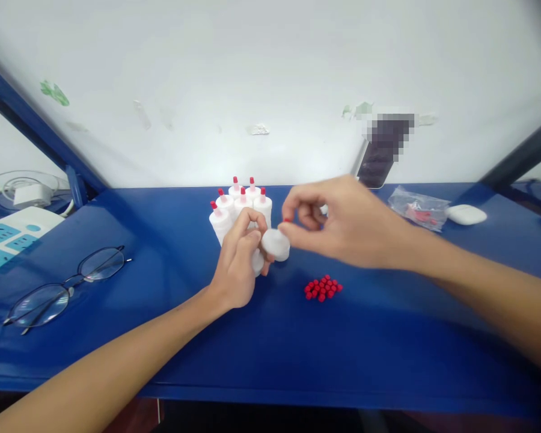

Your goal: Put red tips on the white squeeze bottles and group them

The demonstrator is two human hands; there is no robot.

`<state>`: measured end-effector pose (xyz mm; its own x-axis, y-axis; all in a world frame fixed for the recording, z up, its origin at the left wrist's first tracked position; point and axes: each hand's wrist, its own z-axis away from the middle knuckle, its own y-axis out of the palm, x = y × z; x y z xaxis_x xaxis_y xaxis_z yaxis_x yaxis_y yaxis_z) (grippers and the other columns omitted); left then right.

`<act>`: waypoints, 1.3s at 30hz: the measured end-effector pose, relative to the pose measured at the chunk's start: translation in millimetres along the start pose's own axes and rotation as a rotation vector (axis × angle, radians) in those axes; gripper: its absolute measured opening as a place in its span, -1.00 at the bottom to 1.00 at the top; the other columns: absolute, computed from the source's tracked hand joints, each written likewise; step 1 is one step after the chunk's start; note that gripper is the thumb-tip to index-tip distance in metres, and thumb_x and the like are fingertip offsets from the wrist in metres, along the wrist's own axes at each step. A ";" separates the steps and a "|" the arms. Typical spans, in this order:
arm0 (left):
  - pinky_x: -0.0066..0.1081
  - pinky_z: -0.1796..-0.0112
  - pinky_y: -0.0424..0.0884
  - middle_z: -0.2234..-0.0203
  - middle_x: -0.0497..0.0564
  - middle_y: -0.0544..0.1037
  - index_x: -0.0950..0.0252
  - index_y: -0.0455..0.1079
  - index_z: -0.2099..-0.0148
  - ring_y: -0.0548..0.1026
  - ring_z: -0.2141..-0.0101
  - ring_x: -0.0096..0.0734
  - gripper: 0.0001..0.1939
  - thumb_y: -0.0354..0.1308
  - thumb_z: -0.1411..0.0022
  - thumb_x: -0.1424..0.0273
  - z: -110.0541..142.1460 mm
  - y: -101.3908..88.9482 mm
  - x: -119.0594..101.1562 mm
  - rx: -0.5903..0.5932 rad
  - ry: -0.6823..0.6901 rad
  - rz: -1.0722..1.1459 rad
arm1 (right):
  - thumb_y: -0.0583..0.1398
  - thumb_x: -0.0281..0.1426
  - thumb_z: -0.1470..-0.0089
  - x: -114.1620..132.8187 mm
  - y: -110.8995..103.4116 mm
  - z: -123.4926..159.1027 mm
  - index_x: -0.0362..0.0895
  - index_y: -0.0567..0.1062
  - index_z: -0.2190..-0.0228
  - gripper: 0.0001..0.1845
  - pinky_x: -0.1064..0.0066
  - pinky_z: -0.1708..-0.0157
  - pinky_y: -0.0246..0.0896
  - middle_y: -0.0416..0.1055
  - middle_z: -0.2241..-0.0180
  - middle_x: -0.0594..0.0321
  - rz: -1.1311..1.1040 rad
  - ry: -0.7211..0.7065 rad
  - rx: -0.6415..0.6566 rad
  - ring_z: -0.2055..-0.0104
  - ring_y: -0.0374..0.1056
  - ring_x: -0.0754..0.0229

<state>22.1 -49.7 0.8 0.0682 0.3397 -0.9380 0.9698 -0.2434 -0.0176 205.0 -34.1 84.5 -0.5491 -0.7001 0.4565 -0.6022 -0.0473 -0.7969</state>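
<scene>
My left hand (238, 264) is closed around a small white bottle (275, 245), held tilted with its top pointing right. My right hand (338, 225) pinches a tiny red cap (287, 221) between thumb and forefinger, right at the bottle's top. Behind my left hand stand several white bottles with red caps (241, 204) in a tight cluster. A small pile of loose red caps (323, 288) lies on the blue table (270, 349) just below my right hand.
A pair of glasses (65, 285) lies at the left. A white power strip (9, 237) and a coiled cable sit at the far left. At the back right are a leaning phone (379, 162), a clear plastic bag (418, 207) and a white case (466, 214).
</scene>
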 end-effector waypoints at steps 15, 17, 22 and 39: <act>-0.40 0.41 0.21 0.50 -0.07 0.37 0.31 0.28 0.37 0.27 0.49 -0.47 -0.81 -0.11 -0.26 0.53 2.2 -4.1 -6.5 0.601 0.229 -0.549 | 0.16 -0.33 -0.12 -28.4 11.3 -3.4 -0.12 0.47 0.32 -0.87 0.42 0.48 -0.11 0.42 0.49 0.32 0.174 0.044 0.173 0.52 0.18 0.33; -0.41 0.38 0.24 0.46 -0.05 0.39 0.32 0.31 0.35 0.31 0.46 -0.46 -0.82 -0.07 -0.29 0.51 1.8 -3.4 -7.7 0.624 0.211 -0.545 | 0.16 -0.31 -0.14 -28.8 11.5 -3.2 -0.12 0.47 0.32 -0.86 0.42 0.49 -0.11 0.41 0.51 0.33 0.175 0.031 0.199 0.51 0.18 0.32; -0.41 0.40 0.23 0.48 -0.04 0.32 0.31 0.22 0.47 0.26 0.47 -0.46 -0.72 -0.08 -0.32 0.47 0.7 -1.1 -7.8 0.679 0.225 -0.606 | 0.13 -0.28 -0.19 -30.8 9.7 -2.6 -0.11 0.47 0.23 -0.80 0.41 0.48 -0.11 0.43 0.50 0.31 0.214 0.011 0.256 0.50 0.20 0.29; -0.44 0.60 0.09 0.58 -0.03 0.57 0.36 0.31 -0.20 0.45 0.63 -0.36 -0.55 -0.07 -0.33 0.35 0.8 -1.8 -1.0 0.328 0.407 -1.299 | 0.20 -0.32 -0.02 -44.4 -15.9 4.1 -0.12 0.57 0.32 -0.80 0.38 0.51 0.12 0.54 0.42 0.25 0.057 0.136 0.855 0.46 0.38 0.21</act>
<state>20.1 -50.3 1.5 -0.7080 0.7057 -0.0254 0.2972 0.2652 -0.9172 241.3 -5.3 75.2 -0.6624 -0.6294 0.4063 0.0411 -0.5720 -0.8192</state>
